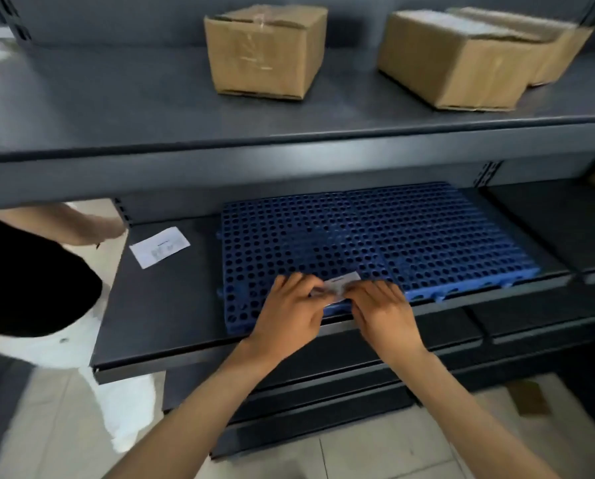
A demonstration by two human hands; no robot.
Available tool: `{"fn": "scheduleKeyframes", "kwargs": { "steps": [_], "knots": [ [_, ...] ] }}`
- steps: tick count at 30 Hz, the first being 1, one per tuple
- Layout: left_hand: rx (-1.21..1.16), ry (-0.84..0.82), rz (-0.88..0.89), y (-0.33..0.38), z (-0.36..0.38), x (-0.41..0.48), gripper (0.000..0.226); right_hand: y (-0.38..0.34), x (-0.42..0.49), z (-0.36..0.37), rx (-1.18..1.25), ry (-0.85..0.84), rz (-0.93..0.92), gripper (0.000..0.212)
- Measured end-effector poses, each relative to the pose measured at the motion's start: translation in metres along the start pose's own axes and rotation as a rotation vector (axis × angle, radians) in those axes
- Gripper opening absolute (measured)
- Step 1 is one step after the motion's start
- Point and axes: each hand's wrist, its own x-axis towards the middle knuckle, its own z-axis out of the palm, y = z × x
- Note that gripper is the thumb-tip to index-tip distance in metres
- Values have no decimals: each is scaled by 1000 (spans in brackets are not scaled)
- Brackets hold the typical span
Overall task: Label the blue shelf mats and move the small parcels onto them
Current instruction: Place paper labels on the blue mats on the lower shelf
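On the grey metal shelf [157, 305], a small white paper label [341, 284] (print blurred) is pinched against the blue perforated plastic mat [375, 233] by the left hand [289, 305] and right hand [382, 307].

- Both bare forearms extend forward from the lower frame edge, converging toward the centre.
- Left hand [290, 307]: palm down, wrist slightly bent, fingers [301, 281] curled inward with the tips pinching a small white label [341, 284].
- Right hand [384, 311]: palm down, fingers bent, tips gripping the same label from the opposite side.
- Fingertips of the two hands nearly meet.
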Motion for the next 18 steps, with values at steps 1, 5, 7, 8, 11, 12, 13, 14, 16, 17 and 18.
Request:
{"fn": "scheduleKeyframes", "kwargs": {
  "steps": [1,5,7,8,11,12,13,14,16,17,18],
  "knots": [
    [-23,-11,-24,0,0,-1,38,1,0,1,11,-5,-7,22],
    [-90,-24,-109,-2,-12,-5,43,-5,4,-4,78,11,-33,23],
    [-81,40,-166,-19,-23,-10,42,-12,8,-7,128,45,-51,22],
    [-65,73,-220,-35,-29,-14,41,-18,11,-8,160,61,-57,22],
    [57,60,-494,-111,-52,-28,47,-43,21,-9,245,85,-96,24],
    [101,-15,-609,-136,-59,-36,51,-55,25,-8,265,75,-117,25],
    [132,-105,-715,-156,-64,-46,57,-67,29,-6,279,56,-133,25],
    [156,-192,-796,-172,-67,-58,64,-81,35,-2,286,28,-145,25],
    [180,-313,-851,-184,-69,-85,71,-114,47,6,292,-44,-159,28],
    [185,-328,-819,-183,-72,-100,72,-132,55,11,297,-77,-163,30],
    [180,-309,-761,-176,-77,-113,72,-150,62,17,297,-115,-171,32]
  ]
}}
